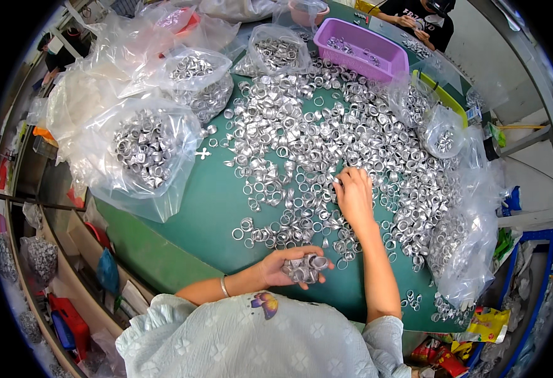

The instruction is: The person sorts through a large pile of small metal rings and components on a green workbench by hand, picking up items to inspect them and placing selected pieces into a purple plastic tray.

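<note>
Cupped palm up near the table's front edge, my left hand (281, 264) holds a small heap of silver metal rings (306, 268). My right hand (355, 192) reaches out over the wide spread of loose rings (327, 142), its fingers bent down among them. Whether a ring sits between those fingertips is hidden. The spread lies on a green table (204, 208) and reaches from the middle to the right side. A small cross-shaped metal piece (203, 153) lies apart from it on the left.
Open clear bags of rings (143, 148) stand at the left and back. A purple plastic basket (358, 50) with some rings is at the far side. More bags (472, 246) line the right edge. A person (420, 24) works at the far right; shelves (68, 277) stand left.
</note>
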Demonstrator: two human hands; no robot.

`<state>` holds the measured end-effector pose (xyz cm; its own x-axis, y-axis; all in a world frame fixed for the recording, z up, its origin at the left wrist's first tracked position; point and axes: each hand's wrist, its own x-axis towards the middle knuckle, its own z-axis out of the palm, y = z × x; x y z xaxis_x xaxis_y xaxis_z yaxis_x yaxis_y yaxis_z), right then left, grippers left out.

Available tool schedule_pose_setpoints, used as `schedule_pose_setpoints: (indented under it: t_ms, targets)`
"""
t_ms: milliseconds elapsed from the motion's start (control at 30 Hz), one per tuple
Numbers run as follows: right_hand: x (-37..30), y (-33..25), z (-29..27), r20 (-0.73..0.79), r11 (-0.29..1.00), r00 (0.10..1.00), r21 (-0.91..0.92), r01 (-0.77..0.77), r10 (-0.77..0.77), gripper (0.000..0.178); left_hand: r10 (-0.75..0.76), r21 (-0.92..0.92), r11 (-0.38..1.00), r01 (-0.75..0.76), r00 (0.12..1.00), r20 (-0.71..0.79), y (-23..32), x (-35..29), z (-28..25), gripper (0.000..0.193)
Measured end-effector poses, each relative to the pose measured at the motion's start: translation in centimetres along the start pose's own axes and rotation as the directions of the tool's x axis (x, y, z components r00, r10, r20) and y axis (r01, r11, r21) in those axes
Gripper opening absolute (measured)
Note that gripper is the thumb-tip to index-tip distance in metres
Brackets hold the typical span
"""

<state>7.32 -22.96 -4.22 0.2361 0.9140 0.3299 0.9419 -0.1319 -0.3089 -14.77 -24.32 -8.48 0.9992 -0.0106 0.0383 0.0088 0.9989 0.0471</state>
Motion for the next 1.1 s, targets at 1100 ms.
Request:
schedule_pose_setpoints:
  t_ms: [1100]
  targets:
    - [-2.5,-3.3,-7.5,0.347,0.721,0.924,0.681,-0.13,-0.162,0.009,0.008,0.147,0.989,0.017,0.986,-0.165,0.3,-0.9,1.8,0.056]
